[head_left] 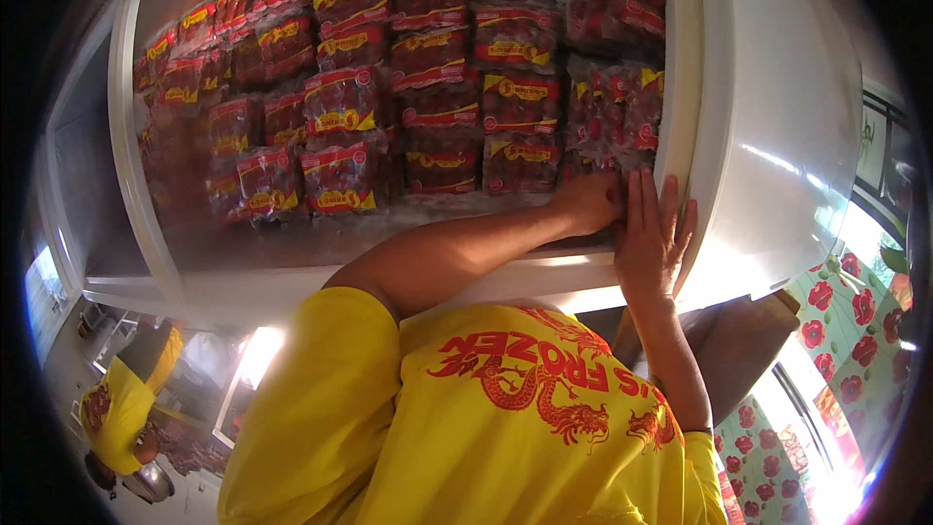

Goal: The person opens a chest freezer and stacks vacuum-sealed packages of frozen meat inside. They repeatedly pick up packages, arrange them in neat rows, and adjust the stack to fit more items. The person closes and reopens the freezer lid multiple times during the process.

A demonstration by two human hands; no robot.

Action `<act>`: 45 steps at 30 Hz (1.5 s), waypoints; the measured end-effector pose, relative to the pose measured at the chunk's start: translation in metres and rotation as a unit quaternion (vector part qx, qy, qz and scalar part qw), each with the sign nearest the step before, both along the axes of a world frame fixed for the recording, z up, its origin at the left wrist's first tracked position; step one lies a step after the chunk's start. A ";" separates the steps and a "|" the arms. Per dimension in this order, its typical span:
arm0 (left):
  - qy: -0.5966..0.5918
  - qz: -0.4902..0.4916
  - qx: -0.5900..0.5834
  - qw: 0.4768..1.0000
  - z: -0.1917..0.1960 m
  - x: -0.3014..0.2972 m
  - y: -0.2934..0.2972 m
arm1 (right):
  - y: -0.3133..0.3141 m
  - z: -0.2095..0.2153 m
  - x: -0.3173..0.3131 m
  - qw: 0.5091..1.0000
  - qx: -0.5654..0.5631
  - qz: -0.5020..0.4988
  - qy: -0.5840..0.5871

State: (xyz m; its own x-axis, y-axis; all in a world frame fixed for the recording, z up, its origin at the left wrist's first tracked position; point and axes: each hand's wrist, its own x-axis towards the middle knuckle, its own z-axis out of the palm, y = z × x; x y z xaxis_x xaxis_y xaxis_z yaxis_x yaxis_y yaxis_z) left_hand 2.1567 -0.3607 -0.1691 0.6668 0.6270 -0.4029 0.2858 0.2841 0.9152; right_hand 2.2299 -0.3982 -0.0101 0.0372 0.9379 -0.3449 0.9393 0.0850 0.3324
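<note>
Inside a white chest freezer, several clear plastic packs of dark red food with red and yellow labels are stacked in rows. My left hand reaches across to the right front corner. Its fingers are curled beside the lowest pack at the right wall; what they hold is hidden. Next to it, my right hand has its fingers stretched out against the inner corner by the rim, pointing at the same packs. Nothing shows in its grasp.
A frosty strip of freezer floor lies in front of the rows. A divider separates another compartment at the left. Behind at lower left is another person in a yellow shirt. Flowered curtains hang at the right.
</note>
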 end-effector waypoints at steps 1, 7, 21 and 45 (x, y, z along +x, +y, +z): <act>-0.015 -0.015 -0.017 1.000 -0.002 -0.003 0.002 | -0.001 0.001 0.001 1.000 0.002 0.004 0.003; -0.097 -0.058 -0.102 0.988 -0.020 -0.066 0.055 | 0.002 0.001 -0.006 0.998 -0.010 0.023 -0.063; 0.075 -0.063 0.041 0.994 0.062 -0.061 0.090 | 0.015 -0.051 -0.010 0.961 -0.127 0.157 0.192; 0.205 -0.184 0.254 0.927 -0.042 -0.096 0.066 | 0.049 -0.067 -0.001 0.971 -0.198 0.057 0.126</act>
State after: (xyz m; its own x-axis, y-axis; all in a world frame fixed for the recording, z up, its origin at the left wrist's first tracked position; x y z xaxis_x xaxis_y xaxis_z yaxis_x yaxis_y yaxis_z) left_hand 2.0607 -0.2950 -0.2116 0.7299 0.5652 -0.3845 0.6309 -0.3407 0.6970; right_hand 2.2289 -0.3491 -0.0773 -0.1902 0.7236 -0.6635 0.9637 0.2666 0.0145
